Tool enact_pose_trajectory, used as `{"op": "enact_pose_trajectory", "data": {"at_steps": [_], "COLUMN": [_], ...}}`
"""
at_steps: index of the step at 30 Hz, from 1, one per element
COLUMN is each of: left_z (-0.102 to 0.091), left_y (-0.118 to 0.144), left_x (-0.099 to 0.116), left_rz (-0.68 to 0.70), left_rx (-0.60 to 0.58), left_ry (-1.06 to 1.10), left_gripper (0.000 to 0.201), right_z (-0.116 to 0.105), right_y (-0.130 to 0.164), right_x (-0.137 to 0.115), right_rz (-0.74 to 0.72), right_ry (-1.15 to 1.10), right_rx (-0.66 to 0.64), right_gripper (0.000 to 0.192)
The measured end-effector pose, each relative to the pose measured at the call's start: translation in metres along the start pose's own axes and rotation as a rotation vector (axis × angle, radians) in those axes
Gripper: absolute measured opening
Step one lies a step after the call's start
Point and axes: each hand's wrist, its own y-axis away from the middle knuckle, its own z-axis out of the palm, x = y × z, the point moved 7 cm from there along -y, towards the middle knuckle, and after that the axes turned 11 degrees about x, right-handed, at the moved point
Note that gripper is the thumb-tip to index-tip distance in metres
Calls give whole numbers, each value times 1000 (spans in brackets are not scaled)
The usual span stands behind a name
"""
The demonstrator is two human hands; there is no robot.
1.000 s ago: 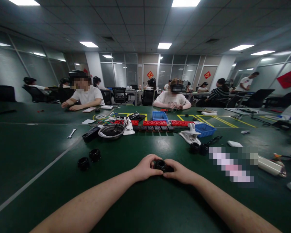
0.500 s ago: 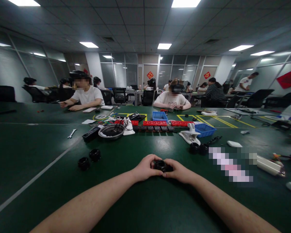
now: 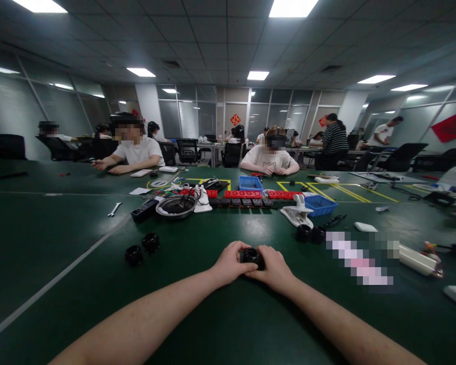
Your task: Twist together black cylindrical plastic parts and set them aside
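Near edge of the green counter (image 3: 228,324): left hand (image 3: 231,263) and right hand (image 3: 275,268), closer together than half a second ago, each with its grip closed on one small black ring-shaped part (image 3: 252,256), suggesting assembly continues. Farther left lie two spare black rings (image 3: 142,249); beyond, a metal bowl (image 3: 175,206).

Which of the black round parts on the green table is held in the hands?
The black round part between both hands; the two pairs lie untouched on the table.
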Motion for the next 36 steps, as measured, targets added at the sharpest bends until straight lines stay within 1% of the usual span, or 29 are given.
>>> {"op": "enact_pose_trajectory", "data": {"at_steps": [2,3,6,8,11,17,21,25,28,31,34,36], "left_z": [2,3,3,4,6,7,6,4,3,3,0,0], "left_y": [-1,-1,-1,-2,-2,-2,-1,1,2,4,5,7], "left_x": [2,3,3,1,-1,-2,2,8,11,11,10,9], "left_rz": [15,30,62,62,54,24,32,49,34,17,20,28], "left_rx": [-88,-121,-172,-187,-204,-231,-209,-183,-166,-100,41,114], "left_ry": [29,38,59,69,78,119,95,59,40,0,-75,-117], "left_gripper": [40,41,43,45,45,46,45,42,40,38,37,36], "right_z": [2,2,0,-2,-3,0,0,2,6,5,-1,-4], "right_y": [-1,-1,-2,-2,-2,-2,-3,-3,-1,-1,0,1], "right_x": [0,0,-1,-2,-3,0,3,9,12,10,2,-4], "right_rz": [-63,-91,-136,-144,-152,-144,-105,-42,-4,21,8,-9], "right_ry": [-128,-186,-314,-384,-444,-457,-467,-433,-375,-207,29,135], "right_rx": [-95,-149,-285,-336,-359,-346,-333,-292,-235,-121,-11,10], "right_gripper": [45,44,36,33,29,26,28,27,29,29,25,23]}}
